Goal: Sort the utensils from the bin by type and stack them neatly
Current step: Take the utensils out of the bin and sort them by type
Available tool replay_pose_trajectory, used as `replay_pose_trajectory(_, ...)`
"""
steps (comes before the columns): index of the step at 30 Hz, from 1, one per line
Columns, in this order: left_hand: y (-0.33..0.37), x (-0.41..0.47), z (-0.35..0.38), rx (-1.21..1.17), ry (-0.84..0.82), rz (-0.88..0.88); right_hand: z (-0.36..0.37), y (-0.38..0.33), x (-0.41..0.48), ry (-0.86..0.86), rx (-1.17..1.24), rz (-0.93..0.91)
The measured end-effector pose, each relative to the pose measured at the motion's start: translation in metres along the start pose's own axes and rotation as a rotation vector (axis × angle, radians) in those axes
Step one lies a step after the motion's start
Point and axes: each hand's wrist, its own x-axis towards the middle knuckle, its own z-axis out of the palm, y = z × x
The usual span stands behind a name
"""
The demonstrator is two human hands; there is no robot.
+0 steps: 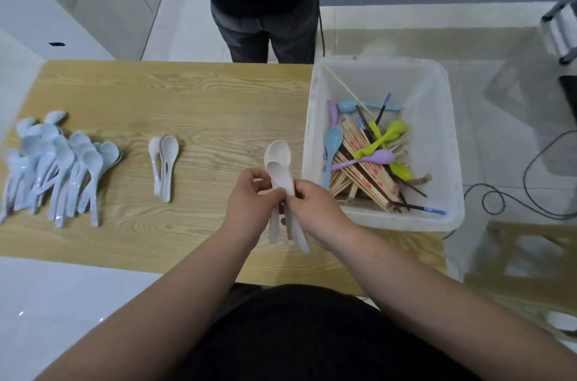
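Two bare hands meet above the near edge of a pale wooden table [203, 99], both holding one small bundle of white spoons [278, 162]. The left hand [249, 202] has its fingers curled around the handles from the left. The right hand [315, 208] pinches the same bundle from the right, just below the bowls. The spoon bowls point away from the person, nested one over another, and the handles stick out below the hands, slightly fanned apart. This bundle is held over the table, just left of the bin.

A translucent white plastic bin [437, 130] sits at the right end of the table. Inside it lies a loose heap of wooden chopsticks [359, 180], with a few dark chopsticks among them. Several coloured spoons lie on and beside the heap: a blue spoon [332, 143] at the left, yellow-green spoons [390, 133] crossed near the middle, and a purple spoon [374, 157] lying across them.

On the table's left end lies a large, untidy pile of pale blue spoons [62, 162]. Between that pile and the hands lies a small nested stack of white spoons [164, 162], bowls away from the person.

Another person in dark clothes [265, 21] stands at the far side of the table. A dark cable [530, 177] loops across the floor at the right.
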Motion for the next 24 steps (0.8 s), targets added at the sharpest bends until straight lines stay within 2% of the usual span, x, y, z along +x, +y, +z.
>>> replay_pose_trajectory(5, -0.019, 0.016, -0.055, 0.061, 0.065, -0.033, 0.055, -0.017, 0.027, -0.094, 0.008, 0.062)
replay_pose_trajectory(8, -0.031, 0.032, -0.089, -0.056, 0.052, -0.114, 0.089, -0.027, 0.043, -0.122, -0.007, 0.117)
replay_pose_trajectory(12, -0.05, 0.053, -0.129, -0.162, 0.002, -0.191, 0.132, -0.041, 0.067, -0.083, -0.078, 0.168)
replay_pose_trajectory(15, -0.064, 0.071, -0.155, -0.125, -0.01, -0.215, 0.169, -0.049, 0.085, -0.034, -0.093, 0.167)
replay_pose_trajectory(19, -0.073, 0.092, -0.185, 0.017, -0.062, -0.163, 0.212, -0.057, 0.113, 0.018, -0.019, 0.219)
replay_pose_trajectory(24, -0.082, 0.126, -0.221, 0.168, -0.09, -0.108, 0.245, -0.063, 0.144, -0.026, 0.269, 0.354)
